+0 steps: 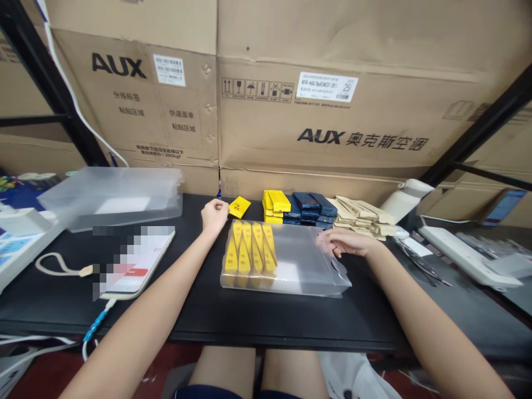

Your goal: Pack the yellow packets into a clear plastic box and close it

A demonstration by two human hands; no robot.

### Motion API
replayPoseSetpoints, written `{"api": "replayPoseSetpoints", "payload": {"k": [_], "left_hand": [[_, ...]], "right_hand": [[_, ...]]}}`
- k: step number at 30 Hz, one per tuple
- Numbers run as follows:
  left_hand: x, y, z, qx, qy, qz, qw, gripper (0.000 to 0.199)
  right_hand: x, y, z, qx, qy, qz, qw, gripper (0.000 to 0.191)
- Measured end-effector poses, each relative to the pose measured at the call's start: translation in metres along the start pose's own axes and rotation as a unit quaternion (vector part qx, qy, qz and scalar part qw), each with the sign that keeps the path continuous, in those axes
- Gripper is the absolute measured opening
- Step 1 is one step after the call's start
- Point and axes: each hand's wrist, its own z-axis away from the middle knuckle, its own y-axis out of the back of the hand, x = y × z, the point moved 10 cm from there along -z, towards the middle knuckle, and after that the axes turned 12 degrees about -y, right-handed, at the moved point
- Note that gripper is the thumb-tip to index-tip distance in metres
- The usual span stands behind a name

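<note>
A frosted clear plastic box [301, 255] lies in front of me, its flap end to the right. Several yellow packets [251, 246] stand in a row in its left part, each tapering to a point. My left hand [215, 215] is closed, pinching the corner of one small yellow packet [240, 207] behind the box's left end. My right hand [344, 242] grips the box's upper right edge beside the flap, with its fingers curled over the plastic.
Behind the box are stacks of yellow packets [276, 203], dark blue packets [308, 204] and beige packets [359, 211]. A white bottle [409, 199] leans at the right, near a power strip [467, 255]. On the left are flat plastic boxes [124, 191] and a phone [139, 266]. Large cartons [257, 138] form the back.
</note>
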Motion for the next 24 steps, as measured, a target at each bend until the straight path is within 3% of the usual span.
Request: {"api": "replayPoseSetpoints", "payload": {"k": [2,6,10,19,24], "left_hand": [[0.002,0.002,0.0,0.003,-0.007,-0.02,1.0,0.01],[0.017,0.002,-0.001,-0.012,-0.081,-0.095,0.992,0.004],[0.016,-0.002,-0.002,-0.03,-0.116,-0.113,0.986,0.011],[0.012,-0.001,0.003,-0.067,-0.071,-0.306,0.947,0.036],[0.011,-0.005,0.004,-0.097,-0.078,-0.352,0.928,0.035]], "right_hand": [[0.0,0.0,0.0,0.001,0.0,-0.004,1.0,0.023],[-0.001,-0.001,0.0,-0.002,0.002,-0.006,1.0,0.022],[0.0,-0.001,0.0,0.005,-0.004,-0.008,1.0,0.023],[0.001,0.0,0.0,0.008,-0.006,-0.009,1.0,0.024],[0.0,-0.001,0.001,0.005,-0.006,-0.003,1.0,0.025]]}}
